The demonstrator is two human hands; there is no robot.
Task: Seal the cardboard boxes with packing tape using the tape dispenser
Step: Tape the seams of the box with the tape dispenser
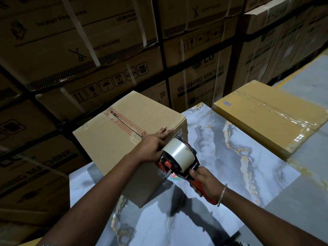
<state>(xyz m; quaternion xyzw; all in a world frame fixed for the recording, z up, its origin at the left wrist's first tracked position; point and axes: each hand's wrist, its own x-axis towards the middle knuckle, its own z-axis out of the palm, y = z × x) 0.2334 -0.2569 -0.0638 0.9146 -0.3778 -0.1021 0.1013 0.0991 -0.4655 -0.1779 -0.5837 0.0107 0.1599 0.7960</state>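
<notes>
Two hands work at centre frame: the left hand [154, 141] lies flat on the stiff, probably light cardboard box [124, 132], beside its seam; the right hand [206, 181] grips the tape dispenser [179, 158] by its handle, the best hold. Marbled table [239, 157]; taped box [271, 114] upper right; stacked cartons [88, 50] behind.

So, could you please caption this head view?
Left hand steadies the cardboard box; right hand brings the tape dispenser.
</notes>
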